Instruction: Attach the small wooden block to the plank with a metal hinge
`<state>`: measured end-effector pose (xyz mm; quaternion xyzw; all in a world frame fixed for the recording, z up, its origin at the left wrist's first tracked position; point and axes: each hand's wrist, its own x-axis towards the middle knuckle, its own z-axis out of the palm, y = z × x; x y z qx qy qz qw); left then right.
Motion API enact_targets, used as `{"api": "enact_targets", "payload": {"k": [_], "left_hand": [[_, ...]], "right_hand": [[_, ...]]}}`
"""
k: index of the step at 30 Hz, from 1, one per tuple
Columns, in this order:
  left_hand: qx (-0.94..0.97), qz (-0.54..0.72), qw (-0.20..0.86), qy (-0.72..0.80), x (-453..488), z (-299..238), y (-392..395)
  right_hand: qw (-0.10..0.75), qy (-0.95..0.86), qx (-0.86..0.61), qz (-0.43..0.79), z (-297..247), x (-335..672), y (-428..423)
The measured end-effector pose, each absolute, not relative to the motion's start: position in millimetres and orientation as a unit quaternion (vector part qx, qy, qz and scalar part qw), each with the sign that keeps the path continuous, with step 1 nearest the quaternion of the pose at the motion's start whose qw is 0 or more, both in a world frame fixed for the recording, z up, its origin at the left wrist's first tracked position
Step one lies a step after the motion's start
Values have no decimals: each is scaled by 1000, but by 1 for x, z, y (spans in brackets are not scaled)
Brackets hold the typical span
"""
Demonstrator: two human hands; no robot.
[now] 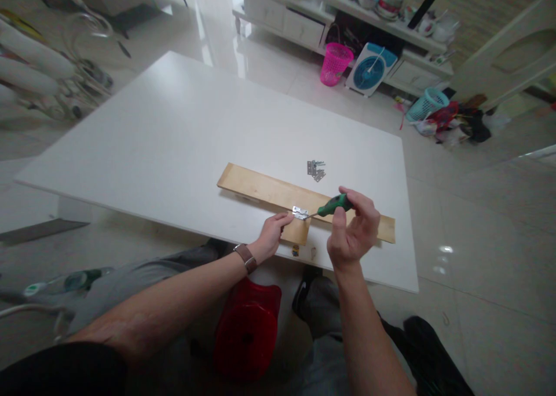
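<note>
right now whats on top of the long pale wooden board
A small silver metal hinge, steadied by the left hand; the right hand's green-handled screwdriver tip meets it. Any screw is hidden.

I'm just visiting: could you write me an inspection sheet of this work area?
Surface: white table, smooth top.
Job's things: long wooden board lying flat near the front edge; small metal hinge on it; green-handled screwdriver with its tip at the hinge.
Clutter: spare hinges in a small pile beyond the board.
Hands: left hand has fingertips at the hinge; right hand grips the screwdriver handle.
Cables: nothing seen.
Surroundings: red stool below the table; pink basket, blue fan and teal basket on the tiled floor beyond.
</note>
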<state>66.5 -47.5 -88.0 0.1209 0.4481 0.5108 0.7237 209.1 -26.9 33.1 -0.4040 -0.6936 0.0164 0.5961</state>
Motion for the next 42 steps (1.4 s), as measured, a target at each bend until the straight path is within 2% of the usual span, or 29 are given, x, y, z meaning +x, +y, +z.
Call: {"api": "enact_targets", "payload": {"k": [5, 11, 19, 25, 34, 42], "left_hand": [[123, 510, 726, 445, 67, -87, -47], [118, 511, 724, 448, 67, -88, -47], [123, 508, 727, 445, 66, -87, -47], [125, 506, 728, 445, 66, -87, -48], [127, 506, 733, 437, 66, -90, -47], [121, 505, 729, 447, 66, -88, -47]], "right_hand": [[583, -690, -428, -36, 42, 210, -30], [562, -708, -427, -17, 40, 209, -30], [586, -681, -437, -43, 42, 210, -30], [567, -708, -421, -9, 41, 209, -31], [577, -679, -451, -52, 43, 210, -33], [566, -711, -418, -9, 40, 210, -31]]}}
